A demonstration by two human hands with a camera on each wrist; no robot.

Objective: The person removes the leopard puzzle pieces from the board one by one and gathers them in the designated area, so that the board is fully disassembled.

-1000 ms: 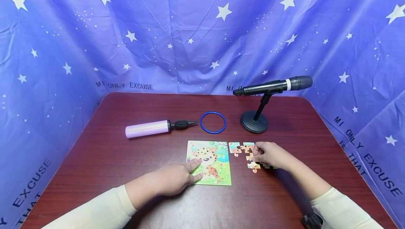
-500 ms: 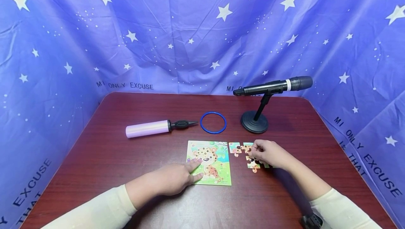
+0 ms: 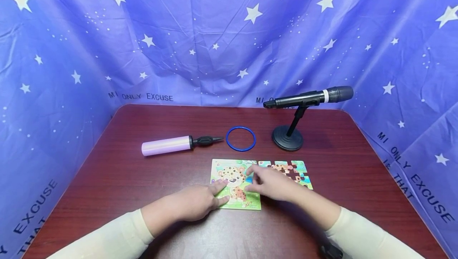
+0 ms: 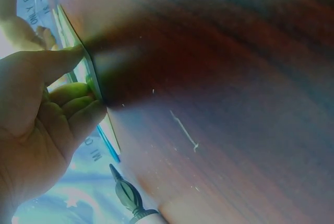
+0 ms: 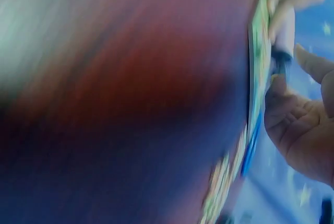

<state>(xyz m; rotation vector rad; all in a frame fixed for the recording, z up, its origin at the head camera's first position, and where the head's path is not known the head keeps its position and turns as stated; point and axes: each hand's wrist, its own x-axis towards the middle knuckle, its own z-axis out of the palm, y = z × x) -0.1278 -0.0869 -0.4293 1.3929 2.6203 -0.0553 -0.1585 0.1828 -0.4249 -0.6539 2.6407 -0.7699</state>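
Note:
A square jigsaw board [image 3: 253, 204] with a spotted leopard cub picture lies flat on the table. My left hand [image 3: 196, 201] rests on its left side, index finger and thumb extended over the picture. In the left wrist view, the thumb and fingers of that left hand [image 4: 42, 104] touch the board's edge. Over the board's right side hovers my right hand [image 3: 273, 183], partly covering it. The right wrist view shows this right hand [image 5: 302, 125] with thumb and index finger spread and nothing between them. Several loose jigsaw pieces [image 3: 298, 167] lie right of the board, some behind the right hand.
Behind the board lie a blue ring [image 3: 229, 147] and a pink hand pump [image 3: 167, 146] with a black nozzle. A black microphone [image 3: 297, 99] sits on its round-based stand [image 3: 287, 141] at the back right. A starry blue curtain [image 3: 193, 32] surrounds the table [image 3: 118, 179].
My right hand has moved left from the loose pieces to above the board's right side, uncovering pieces at the far right. The left hand and board have stayed in place.

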